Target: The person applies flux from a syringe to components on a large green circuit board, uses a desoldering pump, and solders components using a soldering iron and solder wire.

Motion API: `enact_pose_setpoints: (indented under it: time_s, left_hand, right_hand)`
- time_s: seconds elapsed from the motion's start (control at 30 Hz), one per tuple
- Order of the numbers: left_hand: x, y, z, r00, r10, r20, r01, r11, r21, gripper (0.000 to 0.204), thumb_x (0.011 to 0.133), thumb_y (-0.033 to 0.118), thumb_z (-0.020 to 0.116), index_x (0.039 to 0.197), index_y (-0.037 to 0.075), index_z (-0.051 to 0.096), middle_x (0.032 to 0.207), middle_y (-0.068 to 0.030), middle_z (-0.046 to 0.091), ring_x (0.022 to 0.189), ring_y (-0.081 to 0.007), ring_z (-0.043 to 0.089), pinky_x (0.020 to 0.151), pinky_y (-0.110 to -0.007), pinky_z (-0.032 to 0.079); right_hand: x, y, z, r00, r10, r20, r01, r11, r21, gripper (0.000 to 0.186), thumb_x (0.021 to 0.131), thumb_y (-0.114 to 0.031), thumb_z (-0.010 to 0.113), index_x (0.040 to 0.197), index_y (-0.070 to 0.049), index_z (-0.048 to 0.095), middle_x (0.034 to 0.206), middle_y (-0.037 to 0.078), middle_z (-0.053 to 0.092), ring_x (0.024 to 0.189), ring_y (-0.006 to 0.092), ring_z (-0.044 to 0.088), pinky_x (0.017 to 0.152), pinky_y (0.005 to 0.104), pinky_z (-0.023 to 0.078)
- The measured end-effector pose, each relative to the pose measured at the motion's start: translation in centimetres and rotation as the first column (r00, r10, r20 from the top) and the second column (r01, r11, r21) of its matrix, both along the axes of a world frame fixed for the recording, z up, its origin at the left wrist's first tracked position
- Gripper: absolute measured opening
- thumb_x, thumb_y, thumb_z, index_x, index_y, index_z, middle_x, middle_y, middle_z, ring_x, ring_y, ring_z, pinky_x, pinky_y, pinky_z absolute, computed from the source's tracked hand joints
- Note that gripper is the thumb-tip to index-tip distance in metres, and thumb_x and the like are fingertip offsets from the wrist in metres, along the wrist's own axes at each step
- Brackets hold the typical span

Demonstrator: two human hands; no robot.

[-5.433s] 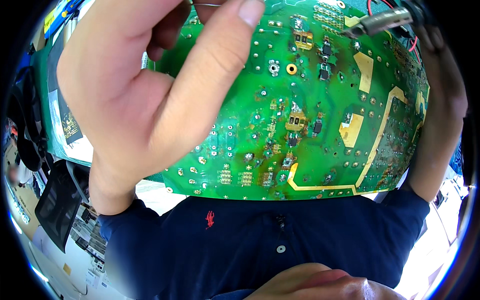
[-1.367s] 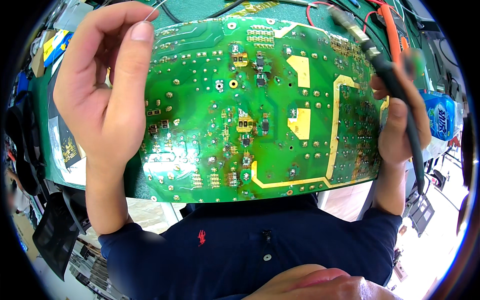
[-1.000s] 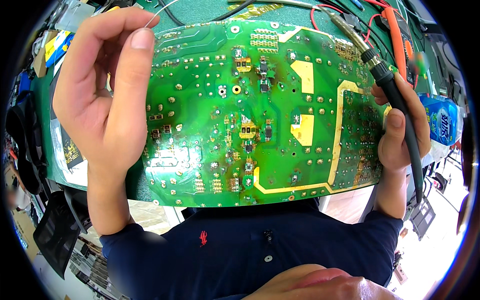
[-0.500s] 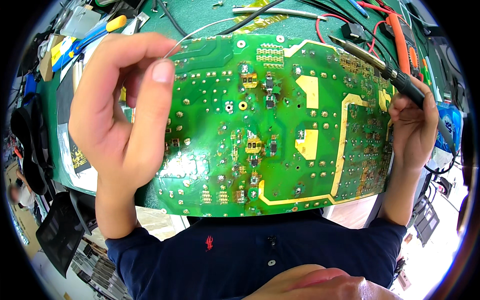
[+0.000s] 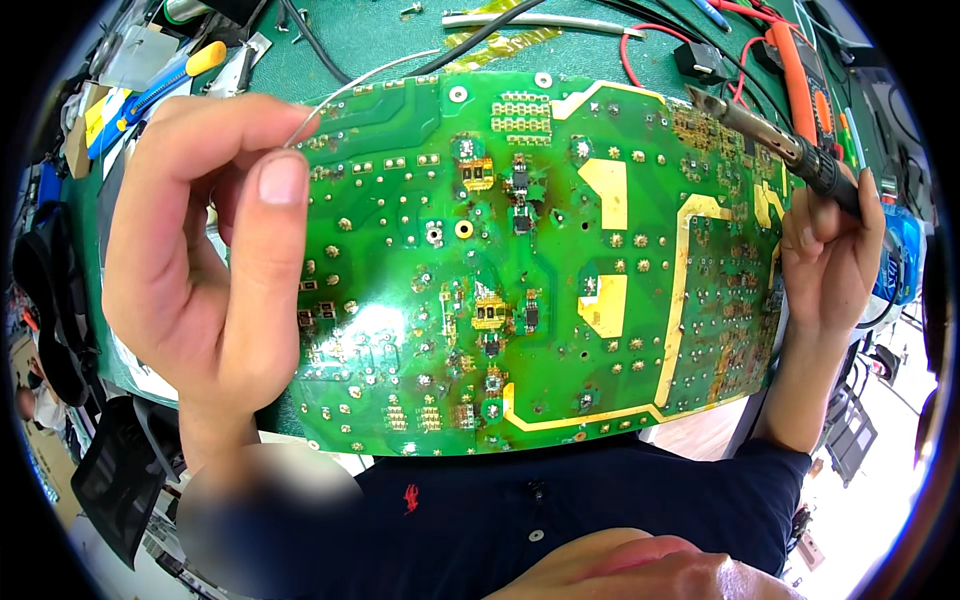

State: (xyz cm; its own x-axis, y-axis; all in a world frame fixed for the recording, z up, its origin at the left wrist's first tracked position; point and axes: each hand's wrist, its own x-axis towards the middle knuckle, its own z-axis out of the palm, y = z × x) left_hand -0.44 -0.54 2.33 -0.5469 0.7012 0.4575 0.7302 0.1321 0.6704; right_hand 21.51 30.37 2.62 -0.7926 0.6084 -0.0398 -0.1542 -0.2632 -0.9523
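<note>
A large green circuit board point(image 5: 400, 270) with gold traces and small solder joints lies in front of me on the bench. Above its left side, my left hand point(image 5: 215, 260) pinches a thin strand of solder wire point(image 5: 375, 70) between thumb and forefinger. The wire's free end points up and right, past the board's far edge. My right hand point(image 5: 835, 245), at the board's right end, grips a soldering iron point(image 5: 770, 135) by its dark handle. Its metal tip points up and left over the board's far right corner, and I cannot tell whether it touches. My left hand hides part of the board's left end.
The green bench mat point(image 5: 560, 60) runs beyond the board. On it lie a grey tube point(image 5: 540, 22), yellow tape point(image 5: 500, 48), black and red cables, and a small black block point(image 5: 702, 62). A blue-and-yellow cutter point(image 5: 160, 95) is at far left, an orange-edged meter point(image 5: 800, 80) at far right.
The whole view has shifted slightly, with the board appearing a little lower and further left. Both hands keep their holds, and the iron's tip sits slightly further right over the board's corner.
</note>
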Motion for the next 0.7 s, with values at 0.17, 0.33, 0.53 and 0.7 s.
enact_pose_setpoints:
  time_s: [0.17,0.33,0.53,0.7]
  left_hand:
    - [0.2,0.1,0.0,1.000,-0.004,0.001,0.004,1.000,0.011,0.015,0.098,0.001,0.054,0.110,-0.006,0.060,0.104,-0.0091,0.062,0.086,-0.0088,0.053,0.079,-0.021,0.040]
    - [-0.1,-0.3,-1.0,0.992,0.105,-0.072,-0.098,0.991,0.085,0.018,0.098,0.000,0.054,0.113,-0.008,0.061,0.108,-0.0126,0.067,0.092,-0.0119,0.059,0.085,-0.023,0.044]
    - [-0.9,-0.2,-1.7,0.998,0.001,-0.063,0.007,0.991,0.131,0.019,0.098,-0.001,0.054,0.113,-0.009,0.062,0.107,-0.0139,0.068,0.093,-0.0133,0.062,0.086,-0.023,0.046]
    - [-0.8,0.2,-1.6,0.999,-0.024,-0.032,0.029,0.983,0.182,0.019,0.098,-0.001,0.055,0.112,-0.009,0.063,0.104,-0.0141,0.070,0.092,-0.0136,0.064,0.085,-0.023,0.047]
  right_hand:
    - [0.2,-0.1,-0.7,0.997,-0.038,0.074,-0.004,0.867,0.497,0.052,0.107,-0.036,0.041,0.125,0.010,0.057,0.084,0.010,0.064,0.072,0.0144,0.058,0.066,0.0243,0.046]
    - [0.6,-1.1,-1.1,0.987,-0.085,0.136,-0.074,0.510,0.857,0.070,0.103,-0.050,0.048,0.130,0.014,0.054,0.096,0.018,0.069,0.085,0.0217,0.066,0.077,0.0296,0.050]
    - [1.1,-1.7,-0.6,0.970,-0.138,0.199,-0.168,0.207,0.964,0.063,0.104,-0.041,0.049,0.131,0.015,0.053,0.097,0.021,0.068,0.086,0.0232,0.066,0.080,0.0345,0.051]
    - [1.8,1.4,0.8,1.000,0.000,0.016,-0.012,0.661,0.750,0.055,0.102,-0.043,0.049,0.127,0.004,0.060,0.102,0.016,0.065,0.092,0.0209,0.059,0.074,0.0287,0.043]
